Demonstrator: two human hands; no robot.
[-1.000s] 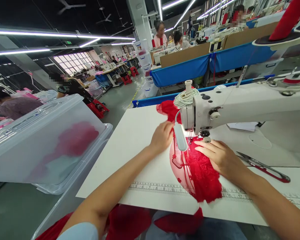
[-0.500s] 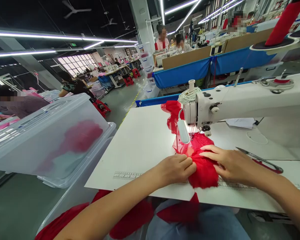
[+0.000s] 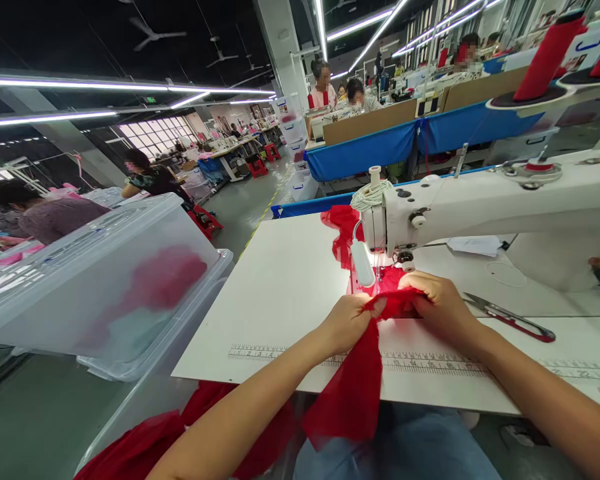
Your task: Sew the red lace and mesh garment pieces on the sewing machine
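Both of my hands grip a piece of red fabric (image 3: 353,390) just in front of the needle of a white sewing machine (image 3: 480,203). My left hand (image 3: 350,321) pinches the fabric's edge, and my right hand (image 3: 437,303) is closed on it a little to the right. The fabric is stretched between them and hangs over the front edge of the white table (image 3: 290,280) onto my lap. More red fabric (image 3: 343,230) is bunched behind the machine head.
Red-handled thread snips (image 3: 510,320) lie right of my right hand. A clear plastic bin (image 3: 95,280) with red cloth inside stands at my left. A printed ruler (image 3: 430,363) runs along the table front. Other people sit at workstations behind and left.
My left hand came from behind the machine head to the front and took hold of the fabric. The cloth lay flat under my right hand; both hands now grip it lifted.
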